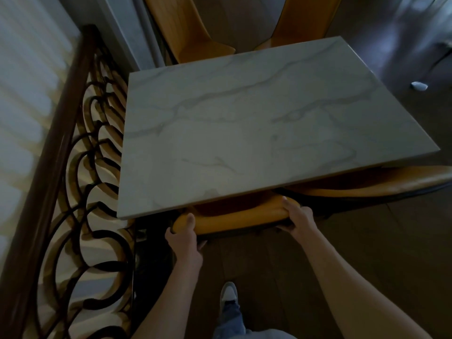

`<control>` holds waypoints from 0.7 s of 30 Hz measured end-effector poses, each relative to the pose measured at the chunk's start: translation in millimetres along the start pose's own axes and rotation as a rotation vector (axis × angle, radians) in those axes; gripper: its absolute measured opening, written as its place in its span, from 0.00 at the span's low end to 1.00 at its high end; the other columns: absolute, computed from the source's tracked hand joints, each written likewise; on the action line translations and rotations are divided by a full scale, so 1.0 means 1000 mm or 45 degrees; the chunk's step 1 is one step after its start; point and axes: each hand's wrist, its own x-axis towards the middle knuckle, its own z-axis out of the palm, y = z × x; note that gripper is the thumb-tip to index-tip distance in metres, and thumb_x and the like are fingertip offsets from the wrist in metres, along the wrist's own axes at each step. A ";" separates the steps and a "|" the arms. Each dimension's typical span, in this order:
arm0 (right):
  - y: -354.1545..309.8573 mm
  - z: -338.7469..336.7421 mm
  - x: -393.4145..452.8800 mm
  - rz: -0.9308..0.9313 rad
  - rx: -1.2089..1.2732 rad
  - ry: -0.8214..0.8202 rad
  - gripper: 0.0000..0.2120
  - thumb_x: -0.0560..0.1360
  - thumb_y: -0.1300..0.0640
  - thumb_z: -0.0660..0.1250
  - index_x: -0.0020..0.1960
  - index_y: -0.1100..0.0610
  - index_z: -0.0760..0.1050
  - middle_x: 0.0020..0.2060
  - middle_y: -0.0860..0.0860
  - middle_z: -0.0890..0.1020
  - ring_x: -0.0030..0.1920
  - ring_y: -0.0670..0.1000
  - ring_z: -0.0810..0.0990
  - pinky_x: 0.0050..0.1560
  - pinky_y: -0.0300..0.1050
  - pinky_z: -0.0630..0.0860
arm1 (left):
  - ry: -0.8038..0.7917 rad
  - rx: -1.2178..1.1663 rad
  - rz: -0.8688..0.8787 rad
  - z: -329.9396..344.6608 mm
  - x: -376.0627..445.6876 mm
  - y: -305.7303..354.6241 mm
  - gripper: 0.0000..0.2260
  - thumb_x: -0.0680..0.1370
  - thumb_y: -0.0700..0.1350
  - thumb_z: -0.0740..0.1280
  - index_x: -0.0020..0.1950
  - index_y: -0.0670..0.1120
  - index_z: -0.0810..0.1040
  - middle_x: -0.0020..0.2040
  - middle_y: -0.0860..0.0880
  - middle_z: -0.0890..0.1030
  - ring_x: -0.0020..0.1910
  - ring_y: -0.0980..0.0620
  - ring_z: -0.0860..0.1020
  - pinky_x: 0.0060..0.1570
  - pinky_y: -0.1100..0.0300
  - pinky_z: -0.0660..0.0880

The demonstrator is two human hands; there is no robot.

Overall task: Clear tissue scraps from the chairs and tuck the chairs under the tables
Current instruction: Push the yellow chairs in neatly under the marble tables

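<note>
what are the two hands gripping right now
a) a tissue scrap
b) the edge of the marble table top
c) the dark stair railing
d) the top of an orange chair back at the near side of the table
d: the left hand and right hand each curl round the top of the orange chair back, just under the near edge of the marble table.

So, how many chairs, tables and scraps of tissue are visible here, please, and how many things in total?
Orange chairs: 4 (gripped chair held by the left hand and right hand; near right; far left; far right)
Marble table: 1
White scrap on the floor: 1
Total: 6
</note>
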 end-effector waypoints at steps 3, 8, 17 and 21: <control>-0.002 -0.001 0.002 -0.010 -0.005 -0.001 0.27 0.75 0.55 0.73 0.68 0.59 0.64 0.60 0.59 0.74 0.60 0.62 0.75 0.55 0.66 0.79 | -0.002 -0.013 -0.012 0.002 -0.003 -0.002 0.40 0.75 0.50 0.74 0.80 0.54 0.54 0.76 0.43 0.65 0.68 0.36 0.70 0.50 0.40 0.81; -0.004 -0.001 0.001 0.001 -0.019 0.019 0.30 0.75 0.56 0.72 0.71 0.59 0.61 0.61 0.59 0.72 0.63 0.64 0.73 0.56 0.66 0.78 | -0.025 0.006 0.007 0.002 -0.001 -0.004 0.40 0.75 0.50 0.74 0.81 0.54 0.53 0.76 0.42 0.64 0.68 0.36 0.70 0.51 0.39 0.80; 0.003 0.000 -0.009 -0.142 -0.217 0.026 0.39 0.73 0.43 0.73 0.75 0.57 0.60 0.67 0.57 0.72 0.64 0.61 0.73 0.55 0.62 0.78 | -0.069 0.097 0.048 -0.012 0.007 -0.004 0.41 0.75 0.52 0.74 0.81 0.53 0.52 0.73 0.41 0.68 0.62 0.37 0.74 0.56 0.40 0.78; -0.001 0.001 -0.021 -0.394 -0.489 0.090 0.41 0.76 0.42 0.68 0.79 0.57 0.53 0.75 0.57 0.64 0.73 0.61 0.65 0.68 0.59 0.69 | -0.088 0.375 0.264 -0.018 0.001 0.002 0.42 0.75 0.58 0.71 0.81 0.48 0.53 0.78 0.41 0.63 0.73 0.36 0.66 0.68 0.39 0.68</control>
